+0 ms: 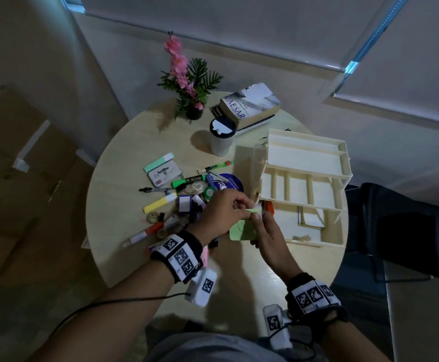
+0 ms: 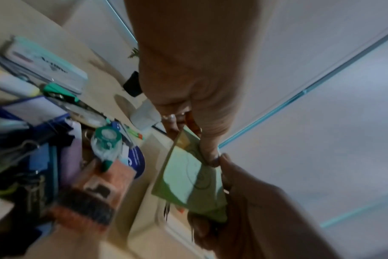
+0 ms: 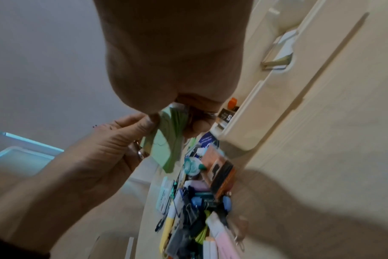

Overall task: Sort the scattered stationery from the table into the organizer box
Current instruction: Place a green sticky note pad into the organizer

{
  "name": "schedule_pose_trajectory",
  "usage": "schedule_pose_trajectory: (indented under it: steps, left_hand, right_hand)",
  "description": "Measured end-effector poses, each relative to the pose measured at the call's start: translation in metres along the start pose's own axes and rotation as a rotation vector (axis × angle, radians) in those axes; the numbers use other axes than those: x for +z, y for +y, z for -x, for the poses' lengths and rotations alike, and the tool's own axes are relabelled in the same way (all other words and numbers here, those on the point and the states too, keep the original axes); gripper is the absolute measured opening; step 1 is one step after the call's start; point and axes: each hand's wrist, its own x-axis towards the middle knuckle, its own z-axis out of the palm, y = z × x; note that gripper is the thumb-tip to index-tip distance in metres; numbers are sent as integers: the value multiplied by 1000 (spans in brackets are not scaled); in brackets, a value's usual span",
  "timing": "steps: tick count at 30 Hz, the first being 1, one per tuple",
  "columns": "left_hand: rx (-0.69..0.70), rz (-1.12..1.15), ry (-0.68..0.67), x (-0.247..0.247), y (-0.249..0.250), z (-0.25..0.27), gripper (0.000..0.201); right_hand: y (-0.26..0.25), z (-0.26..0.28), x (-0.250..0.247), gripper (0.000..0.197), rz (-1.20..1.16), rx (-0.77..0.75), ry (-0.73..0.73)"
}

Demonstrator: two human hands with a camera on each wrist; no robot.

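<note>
Both hands hold a green note pad [image 1: 240, 231] above the table, just left of the cream organizer box [image 1: 343, 150]. My left hand [image 1: 244, 207] pinches the pad's top edge, and the thumb presses it in the left wrist view [image 2: 210, 157]. My right hand [image 1: 258, 218] grips the pad's right side from below. The right wrist view shows the pad's green sheets [image 3: 166, 149] fanned between the two hands. Scattered stationery lies to the left: an Artline tin [image 1: 164, 173], a yellow highlighter [image 1: 159, 203], a green highlighter [image 1: 187, 182], a correction tape [image 1: 209, 191] and a red marker [image 1: 147, 232].
A lidded cup [image 1: 222, 137], stacked books [image 1: 249, 105] and a potted pink flower [image 1: 187, 82] stand at the back of the round table [image 1: 114, 205]. A dark chair [image 1: 395, 226] is to the right. Cardboard boxes [image 1: 17, 165] sit on the floor to the left.
</note>
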Motion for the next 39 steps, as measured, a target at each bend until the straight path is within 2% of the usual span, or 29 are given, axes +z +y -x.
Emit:
schedule_pose_trajectory:
  steps: [3,5,8,10,12,15,20,23,26,28,29,33,36,39]
  left_hand:
    - [5,-34,115,32,2,2,23]
    - [-28,-42,157,52,1,7,34]
    - [-278,132,28,77,4,14,47]
    - [-432,342,-86,91,10,12,40]
    - [-477,404,-132,106,17,6,25]
    - [-526,416,-113,131,26,-13,10]
    - [-625,452,-116,178,31,-50,12]
    - [-649,430,-49,205,34,-71,9]
    - [-684,391,38,229,36,-92,11]
    - [-725,372,102,242,40,-100,4]
    - [-739,340,139,248,38,-103,8]
    - [-733,234,241,265,38,-108,12]
    - [-725,204,260,269,39,-109,17]
    - [-661,186,199,267,40,-106,14]
  right_hand:
    - [16,0,-23,26,-32,8,37]
    - [25,0,-41,28,-59,39,95]
    - [34,2,-67,36,-68,37,155]
    - [38,4,-82,38,-76,50,176]
    - [46,3,-97,38,-83,76,183]
    - [60,-1,-120,44,-77,117,197]
    - [80,-3,-160,48,53,285,277]
    - [88,2,-180,41,192,261,320]
    - [100,3,-191,33,275,267,262]
    - [111,0,-196,41,379,285,211]
    - [116,0,-197,40,430,286,180]
    - [125,0,-200,26,565,262,50]
    - [124,-1,-203,28,592,239,35]
    - [122,-1,-204,32,615,242,32]
